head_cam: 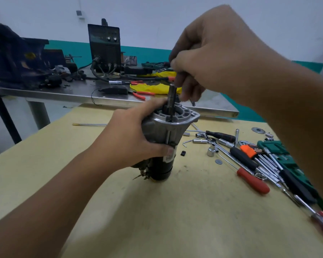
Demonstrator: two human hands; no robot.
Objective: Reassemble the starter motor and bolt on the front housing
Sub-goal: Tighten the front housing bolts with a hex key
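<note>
One starter motor (161, 146) stands upright near the middle of a yellow-topped workbench (185, 211), black body below and a grey cast front housing (172, 123) seated on top. A steel shaft (172, 97) rises out of the housing's open ring. The left hand (138, 140) wraps around the housing from the left side, fingers curled over its rim and thumb pressed against the lower edge, gripping it firmly. The right hand (218, 58) hovers just above the shaft, fingers bunched downward around a dark, slender tool whose thin tip shows below the hand, beside the shaft; the tool is mostly hidden, so its kind cannot be told.

On the bench to the right of the motor lie scattered tools: a ratchet handle (221, 135), several loose sockets (212, 150), a red-handled screwdriver (254, 180), an orange holder of hex keys (251, 150) and a green tool case (280, 151). A small black piece (183, 153) sits just beside the motor's base, and a thin rod (90, 124) lies to the left, farther back.

Behind the bench stands a steel table (67, 92) carrying a dark welding machine (104, 47) with cables, a yellow cloth (157, 88), red-handled pliers (141, 94) and a dark heap of gear at its left end. The wall beyond is pale with a teal band.
</note>
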